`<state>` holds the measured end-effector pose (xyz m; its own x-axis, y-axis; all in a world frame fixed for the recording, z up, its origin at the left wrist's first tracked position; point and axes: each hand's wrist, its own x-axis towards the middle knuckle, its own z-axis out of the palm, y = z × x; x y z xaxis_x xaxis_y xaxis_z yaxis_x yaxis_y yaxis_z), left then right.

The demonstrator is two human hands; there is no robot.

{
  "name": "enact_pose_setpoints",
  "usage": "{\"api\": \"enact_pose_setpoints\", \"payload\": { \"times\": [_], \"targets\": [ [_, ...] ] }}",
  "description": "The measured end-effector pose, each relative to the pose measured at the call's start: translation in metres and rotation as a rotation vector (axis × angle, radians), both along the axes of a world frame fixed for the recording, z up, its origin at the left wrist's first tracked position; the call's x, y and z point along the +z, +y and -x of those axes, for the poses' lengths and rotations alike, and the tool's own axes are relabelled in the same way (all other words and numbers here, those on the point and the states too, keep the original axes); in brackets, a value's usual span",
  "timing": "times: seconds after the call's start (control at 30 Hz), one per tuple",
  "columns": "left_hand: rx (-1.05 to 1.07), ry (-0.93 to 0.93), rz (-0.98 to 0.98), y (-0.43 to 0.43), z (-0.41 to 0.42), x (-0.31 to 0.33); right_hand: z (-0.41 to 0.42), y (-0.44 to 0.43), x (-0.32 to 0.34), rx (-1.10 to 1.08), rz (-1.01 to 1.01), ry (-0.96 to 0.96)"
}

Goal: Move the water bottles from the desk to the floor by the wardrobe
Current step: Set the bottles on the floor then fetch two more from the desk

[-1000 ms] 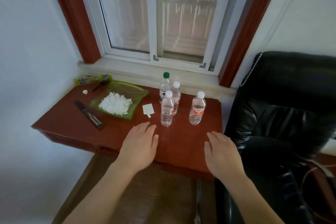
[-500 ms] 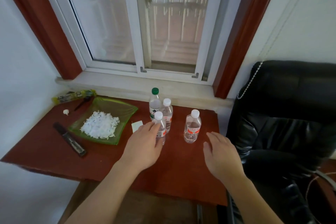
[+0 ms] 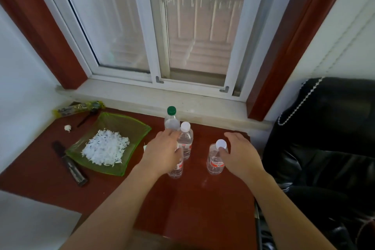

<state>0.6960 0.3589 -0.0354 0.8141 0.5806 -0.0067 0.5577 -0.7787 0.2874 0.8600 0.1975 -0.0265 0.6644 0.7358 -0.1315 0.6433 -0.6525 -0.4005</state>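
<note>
Several clear water bottles stand on the red-brown desk [image 3: 203, 199]. One has a green cap [image 3: 171, 117] at the back, and one with a white cap [image 3: 185, 140] stands in front of it. My left hand [image 3: 162, 152] lies over the top of the front-left bottle [image 3: 176, 169], hiding its cap, with the thumb down its right side. My right hand [image 3: 239, 154] cups the upper part of the right bottle [image 3: 215, 162]. Its thumb touches just under the white cap and its fingers curve behind.
A green glass dish [image 3: 129, 126] of white shreds sits left of the bottles. A dark flat bar [image 3: 71, 166] lies at the dish's left edge, and a yellow packet [image 3: 79, 106] lies by the sill. A black leather chair [image 3: 324, 148] stands right of the desk. The window is directly behind.
Both hands have moved forward onto the bottles. The left now covers the front-left bottle's top and the right has reached the right bottle. The camera came closer.
</note>
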Motion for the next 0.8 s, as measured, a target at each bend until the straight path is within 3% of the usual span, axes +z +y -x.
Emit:
{"api": "enact_pose_setpoints", "payload": {
  "times": [0.37, 0.8],
  "targets": [
    [0.021, 0.005, 0.069, 0.013, -0.009, -0.013, -0.004, 0.023, -0.01, -0.009, 0.052, 0.019],
    [0.056, -0.09, 0.149, 0.008, 0.002, -0.012, -0.003, 0.014, -0.01, -0.049, -0.068, 0.079]
  ]
}}
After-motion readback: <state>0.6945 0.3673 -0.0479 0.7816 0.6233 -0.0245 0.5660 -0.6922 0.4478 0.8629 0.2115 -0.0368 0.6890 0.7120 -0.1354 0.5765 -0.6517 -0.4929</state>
